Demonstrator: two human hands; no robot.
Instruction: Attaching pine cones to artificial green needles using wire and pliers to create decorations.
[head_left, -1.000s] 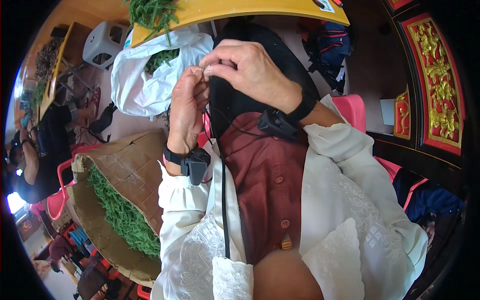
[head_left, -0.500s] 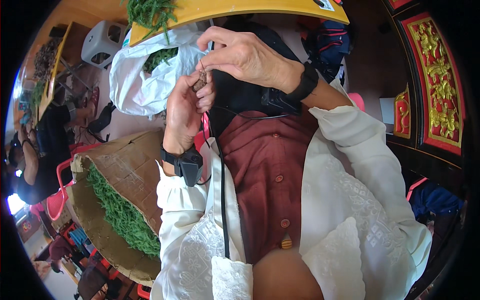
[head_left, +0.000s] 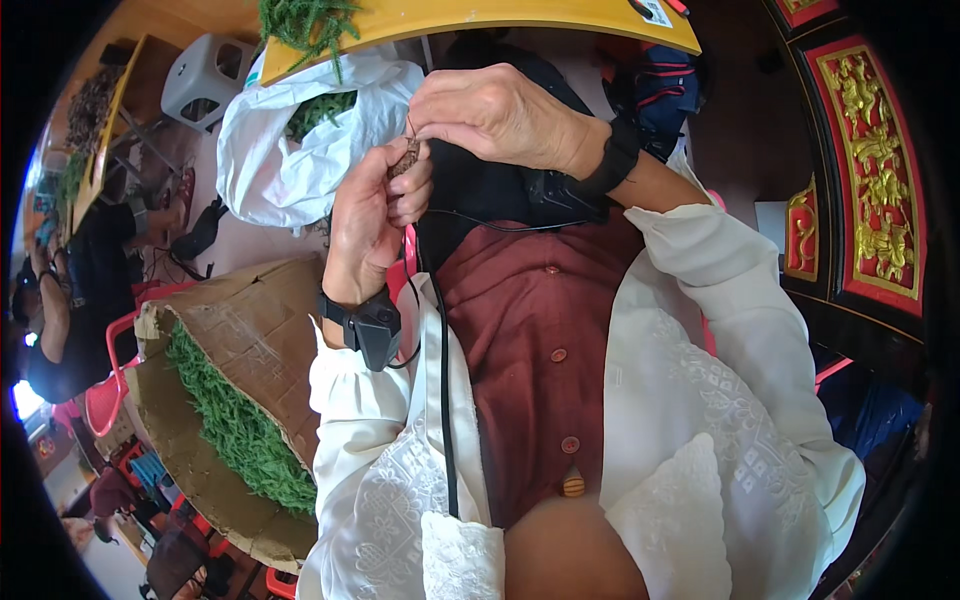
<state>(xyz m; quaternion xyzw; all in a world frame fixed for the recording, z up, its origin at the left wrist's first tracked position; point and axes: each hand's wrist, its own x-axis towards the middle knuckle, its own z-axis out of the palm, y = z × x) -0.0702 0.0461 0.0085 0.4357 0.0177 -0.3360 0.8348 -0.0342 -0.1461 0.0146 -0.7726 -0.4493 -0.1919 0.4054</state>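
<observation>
Above my lap, a small brown scaly piece that looks like a pine cone (head_left: 404, 160) sits in my left hand (head_left: 375, 205), fingers curled round it. Only its upper part shows. My right hand (head_left: 490, 115) is right beside it, with thumb and fingertips pinched together at the top of the cone. A thin dark strand like a wire (head_left: 409, 124) runs from the cone up to that pinch. Both hands are close to the white plastic bag (head_left: 255, 165), which has green sprigs (head_left: 322, 112) inside.
A yellow table (head_left: 480, 22) spans the far side, green fern-like sprigs (head_left: 308, 28) on its edge. At my left stands a cardboard box (head_left: 260, 335) full of green sprigs. A grey stool (head_left: 205, 82) lies beyond the bag. Co-workers sit at the far left; a carved red-gold panel (head_left: 880, 180) stands right.
My right hand's fingers have drawn closer together at the top of the cone. My left hand still holds the cone in almost the same place.
</observation>
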